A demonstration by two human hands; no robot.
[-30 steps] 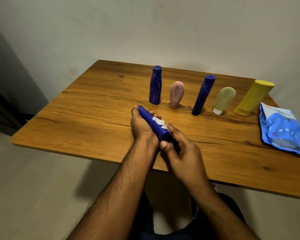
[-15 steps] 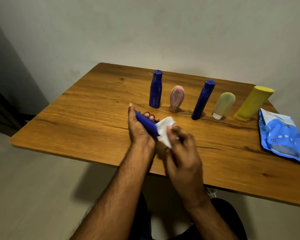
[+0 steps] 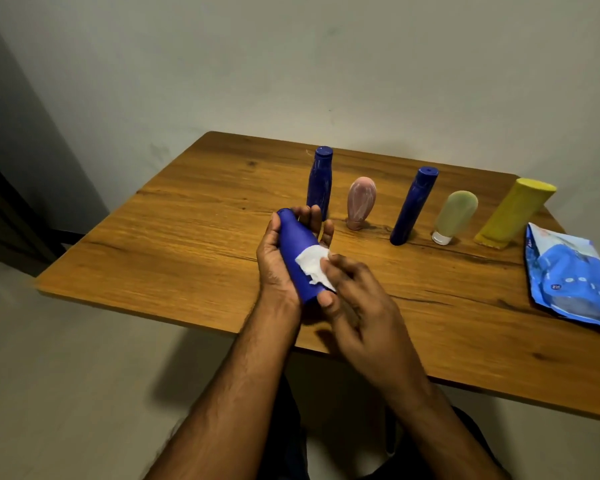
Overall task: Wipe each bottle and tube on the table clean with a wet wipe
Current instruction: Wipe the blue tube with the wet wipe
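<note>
The smooth dark blue plastic bottle (image 3: 298, 255) lay in my left hand (image 3: 277, 261), matte and unlabelled on the side I could see, wide in the body and narrowing to a small neck end. Its long axis ran from near me, at my wrist, away and slightly to the left, the narrow end pointing toward the far edge of the wooden table (image 3: 194, 244). I held it above the tabletop, my left thumb along one side and my curled fingers cradling it from beneath. My right hand (image 3: 357, 306) pinched a crumpled white wet wipe (image 3: 314, 266) and pressed it against the lower body of the bottle. Beyond stood a row: an upright blue bottle (image 3: 321, 183), a pink tube (image 3: 361, 202), a tall blue bottle (image 3: 414, 206), a pale green tube (image 3: 456, 216) and a yellow tube (image 3: 515, 211). At the right lay a blue wipe packet (image 3: 568, 275).
</note>
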